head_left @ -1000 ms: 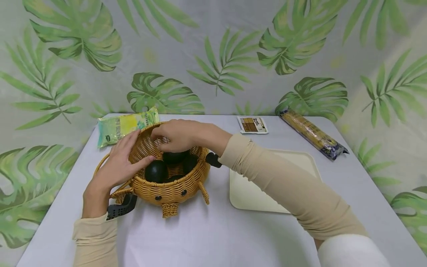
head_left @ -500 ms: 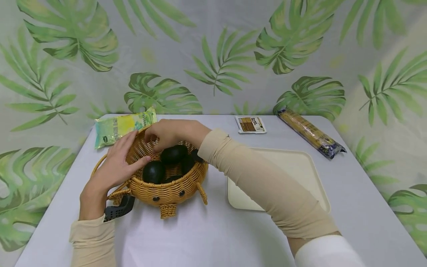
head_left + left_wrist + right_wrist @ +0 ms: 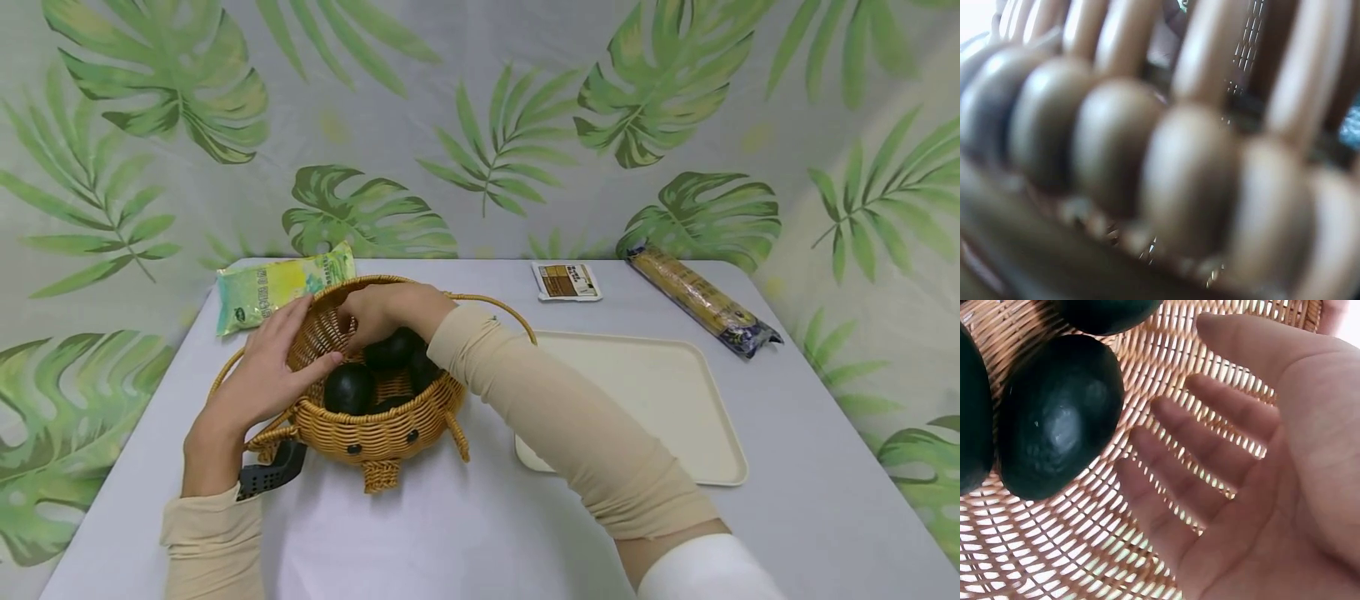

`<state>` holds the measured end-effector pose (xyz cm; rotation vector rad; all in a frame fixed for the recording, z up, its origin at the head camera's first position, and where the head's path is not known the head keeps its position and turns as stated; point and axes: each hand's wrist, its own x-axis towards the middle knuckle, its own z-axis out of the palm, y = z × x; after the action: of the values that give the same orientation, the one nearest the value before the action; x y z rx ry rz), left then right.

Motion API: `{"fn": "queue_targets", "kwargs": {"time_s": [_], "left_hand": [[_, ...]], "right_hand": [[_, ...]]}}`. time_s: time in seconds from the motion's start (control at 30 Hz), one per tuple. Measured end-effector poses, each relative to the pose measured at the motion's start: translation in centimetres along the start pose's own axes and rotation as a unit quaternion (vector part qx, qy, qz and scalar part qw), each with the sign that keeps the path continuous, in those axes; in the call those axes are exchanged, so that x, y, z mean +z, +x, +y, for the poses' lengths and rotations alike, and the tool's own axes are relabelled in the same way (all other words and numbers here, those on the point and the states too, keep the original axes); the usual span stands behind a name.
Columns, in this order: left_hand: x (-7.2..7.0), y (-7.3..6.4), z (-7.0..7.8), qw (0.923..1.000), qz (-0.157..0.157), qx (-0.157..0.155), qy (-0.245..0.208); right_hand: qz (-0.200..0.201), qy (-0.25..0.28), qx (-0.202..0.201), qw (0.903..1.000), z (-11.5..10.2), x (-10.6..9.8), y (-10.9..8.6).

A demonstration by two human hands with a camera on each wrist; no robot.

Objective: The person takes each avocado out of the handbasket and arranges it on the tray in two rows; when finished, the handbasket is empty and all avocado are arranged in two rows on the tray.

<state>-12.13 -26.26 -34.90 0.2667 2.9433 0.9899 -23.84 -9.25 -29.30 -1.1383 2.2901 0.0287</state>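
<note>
A wicker basket [image 3: 378, 429] with an animal face stands on the table, with several dark green avocados [image 3: 349, 389] inside. My left hand [image 3: 262, 367] rests on its left rim with straight fingers, the thumb reaching over the opening. Blurred wicker strands [image 3: 1191, 175] fill the left wrist view. My right hand [image 3: 382, 312] is inside the basket near the back wall. In the right wrist view the palm and loosely bent fingers of that hand [image 3: 1235, 469] face the woven wall, holding nothing, and an avocado [image 3: 1063, 419] lies to the left of the fingertips.
A cream tray [image 3: 660, 408] lies right of the basket, partly under my right forearm. Behind the basket is a green-yellow packet [image 3: 273, 287]. A small brown-white packet [image 3: 567, 282] and a long wrapped packet [image 3: 697, 296] lie at the back right.
My right forearm has swung left, and the right hand reaches lower into the basket. More of the tray and the basket's handle show now. My left hand stays on the rim.
</note>
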Motion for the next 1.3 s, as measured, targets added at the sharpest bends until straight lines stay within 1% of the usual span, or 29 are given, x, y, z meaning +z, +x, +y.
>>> {"fn": "queue_targets", "kwargs": {"time_s": [0.17, 0.37, 0.47, 0.57, 0.83, 0.9, 1.1, 1.3], "left_hand": [[0.0, 0.0, 0.0, 1.0, 0.004, 0.001, 0.0], [0.1, 0.0, -0.1, 1.0, 0.004, 0.0, -0.001], [0.0, -0.1, 0.0, 1.0, 0.002, 0.001, -0.002], [0.0, -0.1, 0.0, 1.0, 0.004, 0.006, -0.001], [0.1, 0.1, -0.2, 0.9999, 0.006, 0.011, -0.003], [0.1, 0.1, -0.2, 0.9999, 0.006, 0.014, -0.002], [0.1, 0.2, -0.1, 0.9999, 0.004, 0.013, -0.004], [0.0, 0.1, -0.1, 0.9999, -0.002, 0.006, -0.007]], "right_hand": [[-0.019, 0.015, 0.012, 0.9996, 0.6, 0.3, 0.5], [-0.023, 0.034, 0.028, 0.9988, 1.3, 1.0, 1.2], [-0.029, 0.03, 0.033, 0.9986, 1.5, 1.4, 1.5], [-0.028, 0.034, 0.032, 0.9985, 1.7, 1.7, 1.7], [-0.017, 0.067, 0.045, 0.9966, 2.1, 2.1, 1.5], [-0.015, 0.069, 0.054, 0.9961, 2.2, 2.2, 1.3], [-0.024, 0.085, 0.099, 0.9912, 2.5, 2.4, 1.0], [-0.027, 0.076, 0.114, 0.9902, 2.7, 2.6, 1.0]]}}
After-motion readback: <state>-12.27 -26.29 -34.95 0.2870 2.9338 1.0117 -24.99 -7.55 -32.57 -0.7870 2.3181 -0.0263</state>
